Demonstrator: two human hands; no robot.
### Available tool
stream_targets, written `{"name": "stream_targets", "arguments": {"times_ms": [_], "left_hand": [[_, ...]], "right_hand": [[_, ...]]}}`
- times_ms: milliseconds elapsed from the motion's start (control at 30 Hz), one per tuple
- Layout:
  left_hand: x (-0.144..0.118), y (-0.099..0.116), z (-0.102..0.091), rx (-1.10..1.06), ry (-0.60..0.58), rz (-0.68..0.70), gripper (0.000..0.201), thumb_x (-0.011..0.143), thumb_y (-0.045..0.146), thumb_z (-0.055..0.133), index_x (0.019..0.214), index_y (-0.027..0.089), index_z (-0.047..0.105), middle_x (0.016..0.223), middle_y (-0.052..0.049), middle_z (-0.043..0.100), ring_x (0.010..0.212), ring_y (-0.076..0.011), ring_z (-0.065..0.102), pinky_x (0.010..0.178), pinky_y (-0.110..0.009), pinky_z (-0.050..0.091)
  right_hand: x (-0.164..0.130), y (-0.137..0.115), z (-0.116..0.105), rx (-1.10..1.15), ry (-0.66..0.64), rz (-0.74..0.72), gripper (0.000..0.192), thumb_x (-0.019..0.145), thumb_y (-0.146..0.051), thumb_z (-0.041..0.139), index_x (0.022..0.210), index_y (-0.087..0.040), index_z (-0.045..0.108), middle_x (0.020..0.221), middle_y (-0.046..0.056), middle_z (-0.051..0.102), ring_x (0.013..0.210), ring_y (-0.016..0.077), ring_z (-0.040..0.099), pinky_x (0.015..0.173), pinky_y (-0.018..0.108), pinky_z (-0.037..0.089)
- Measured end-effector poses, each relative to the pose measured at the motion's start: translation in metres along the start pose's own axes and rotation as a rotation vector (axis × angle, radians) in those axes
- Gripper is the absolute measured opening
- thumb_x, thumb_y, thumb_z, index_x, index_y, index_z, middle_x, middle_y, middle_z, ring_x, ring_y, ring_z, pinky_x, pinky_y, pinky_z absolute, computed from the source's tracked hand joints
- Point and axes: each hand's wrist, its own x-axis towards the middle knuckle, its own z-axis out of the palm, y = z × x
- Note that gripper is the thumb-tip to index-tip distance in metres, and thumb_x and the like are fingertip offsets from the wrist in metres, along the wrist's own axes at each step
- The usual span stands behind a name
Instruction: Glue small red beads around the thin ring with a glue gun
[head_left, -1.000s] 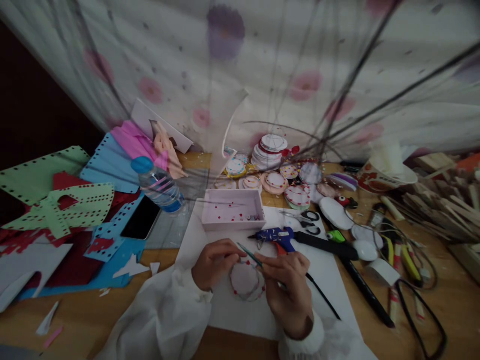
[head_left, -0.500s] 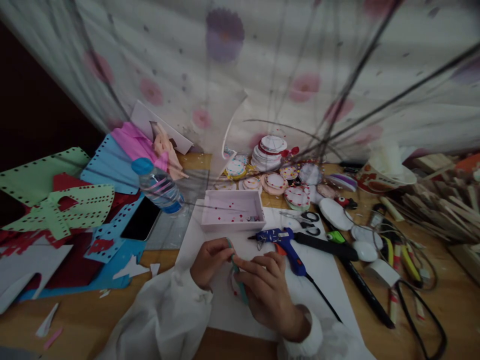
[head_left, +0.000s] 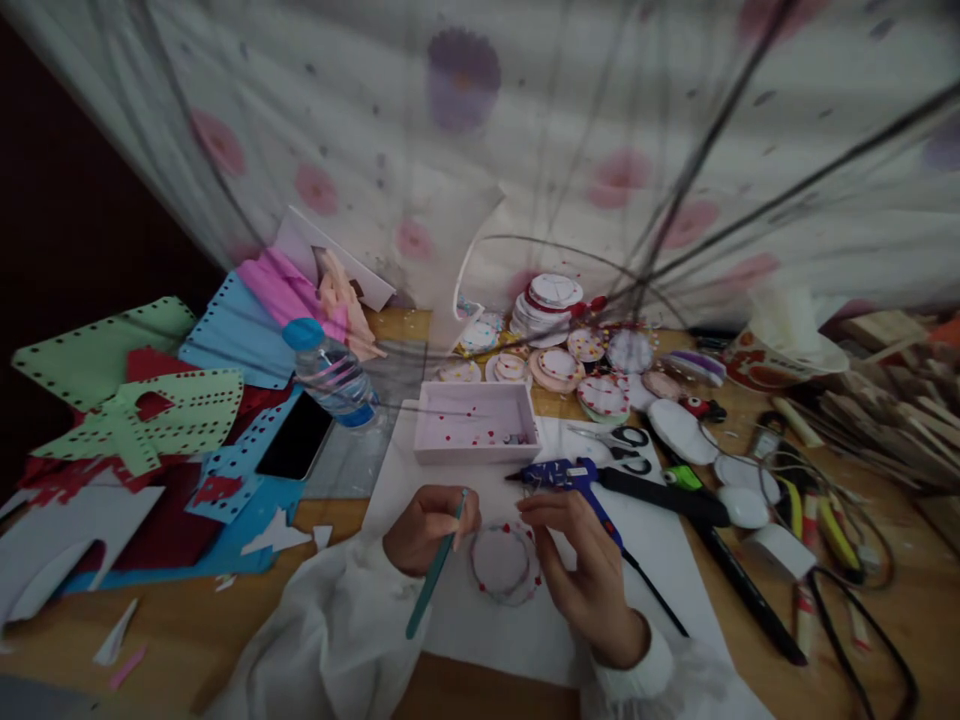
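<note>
My left hand (head_left: 433,528) pinches slim teal tweezers (head_left: 435,570), which slant with the narrow end up and the wide end toward me. On the white paper (head_left: 465,630) between my hands lies a round, ring-like trim of small red and pale beads (head_left: 504,598). Just right of the ring is my right hand (head_left: 574,570), its fingers apart and the fingertips near the ring's upper right edge. I see nothing held in it. A shallow pale box (head_left: 474,455) with a few tiny red pieces inside stands beyond my hands.
A blue glue gun (head_left: 559,473), scissors (head_left: 626,446) and a black-handled tool (head_left: 664,495) lie to the right. Decorated discs (head_left: 559,365) crowd the back. At left are a water bottle (head_left: 337,380), a phone (head_left: 296,437) and coloured sheets (head_left: 187,410). Cables (head_left: 825,625) lie far right.
My hands have drawn apart. The tweezers, earlier between both hands, are now in my left hand alone and tilted the other way. The beaded ring has come into full view.
</note>
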Motion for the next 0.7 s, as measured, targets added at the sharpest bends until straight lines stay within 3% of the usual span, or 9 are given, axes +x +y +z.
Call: {"name": "stream_targets", "arguments": {"times_ms": [200, 400, 700], "left_hand": [[0.001, 0.002, 0.001, -0.05, -0.127, -0.006, 0.036, 0.071, 0.034, 0.064, 0.043, 0.015, 0.05, 0.047, 0.0, 0.042, 0.05, -0.0118, 0.037, 0.054, -0.029, 0.025], [0.0, 0.004, 0.003, -0.044, -0.076, -0.045, 0.034, 0.067, 0.033, 0.066, 0.041, 0.015, 0.053, 0.043, 0.0, 0.046, 0.049, -0.0118, 0.039, 0.054, -0.029, 0.026], [0.001, 0.003, 0.004, -0.054, -0.078, -0.111, 0.036, 0.064, 0.037, 0.067, 0.039, 0.016, 0.052, 0.035, 0.001, 0.041, 0.042, -0.0104, 0.034, 0.049, -0.028, 0.023]], "right_hand": [[0.02, -0.008, 0.008, 0.067, -0.183, 0.055, 0.025, 0.085, -0.006, 0.048, 0.103, -0.021, 0.057, 0.098, 0.007, 0.061, 0.089, 0.0162, 0.059, 0.075, 0.029, 0.05], [0.039, -0.008, 0.011, 0.005, -0.362, -0.036, 0.023, 0.089, -0.011, 0.047, 0.108, -0.02, 0.057, 0.097, 0.008, 0.06, 0.09, 0.0168, 0.057, 0.076, 0.029, 0.05], [0.057, -0.003, 0.005, -0.118, -0.605, -0.086, 0.013, 0.09, -0.015, 0.048, 0.09, -0.017, 0.06, 0.085, 0.005, 0.06, 0.081, 0.0158, 0.057, 0.072, 0.027, 0.046]]}}
